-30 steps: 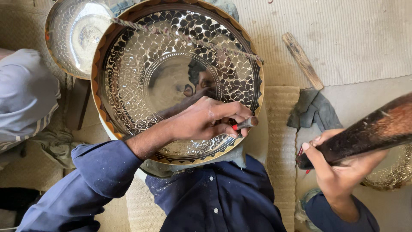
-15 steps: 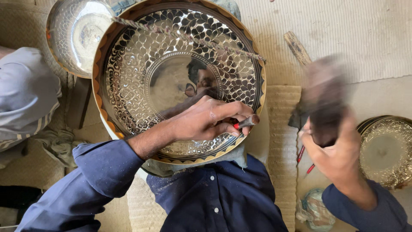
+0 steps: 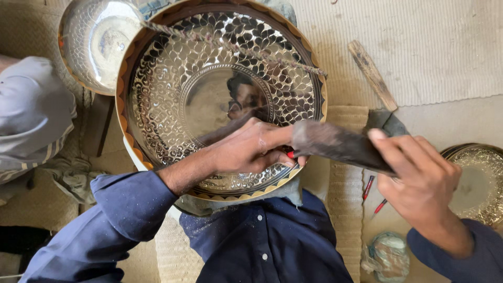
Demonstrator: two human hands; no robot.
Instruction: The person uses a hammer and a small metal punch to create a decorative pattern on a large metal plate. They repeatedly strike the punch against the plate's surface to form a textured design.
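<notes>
Between my left hand's (image 3: pixel 251 149) closed fingers I pinch a small red-tipped tool (image 3: pixel 290 155) against the big engraved plate (image 3: pixel 220 94) on my lap. My right hand (image 3: pixel 419 181) grips a dark mallet (image 3: pixel 340 144), its head meeting the tool. Most of the plate looks patterned; the centre stays plain.

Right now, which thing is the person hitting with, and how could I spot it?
Find the big shiny patterned plate in the middle. At its right edge, the right hand grips a dark wooden mallet. It is thick, blurred and aimed at the left hand, unlike the thin pale stick lying above.
</notes>
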